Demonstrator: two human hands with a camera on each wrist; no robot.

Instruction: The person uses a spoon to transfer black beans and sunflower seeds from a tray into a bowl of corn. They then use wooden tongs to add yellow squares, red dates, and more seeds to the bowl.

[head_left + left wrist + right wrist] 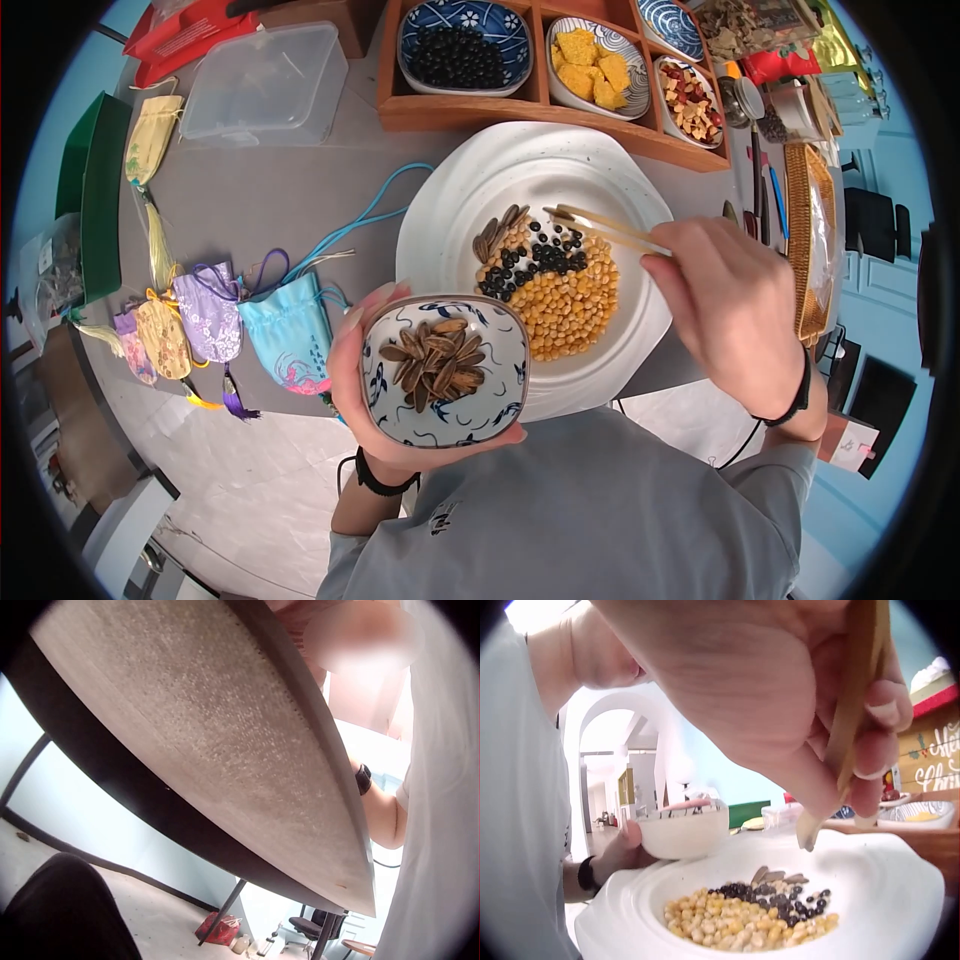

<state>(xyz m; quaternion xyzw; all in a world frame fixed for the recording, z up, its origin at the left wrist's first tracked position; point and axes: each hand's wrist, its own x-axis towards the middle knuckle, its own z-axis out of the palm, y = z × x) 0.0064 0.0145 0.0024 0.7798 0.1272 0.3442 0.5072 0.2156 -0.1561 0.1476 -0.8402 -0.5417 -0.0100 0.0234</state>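
Note:
My left hand [350,385] holds a small blue-and-white bowl [375,425] of striped sunflower seeds [437,365] over the near left rim of a large white dish [640,300]. In my right hand [725,300] is a pair of wooden tongs [610,228], its tips above the far part of the dish. No seed shows at the tips. Yellow corn kernels [575,310] and black beans [555,255] lie in the dish, with a few sunflower seeds [490,238] at the left. The right wrist view shows the tongs [855,690] gripped between fingers and thumb. The left wrist view shows the table's underside [202,735].
Behind the dish, a wooden compartment tray [460,115] bears bowls of black beans [455,57], yellow chunks [590,70] and a dried mix [690,100]. Drawstring pouches [290,330] lie at the left, below a clear plastic box [265,85]. A wicker basket [810,240] stands at the right.

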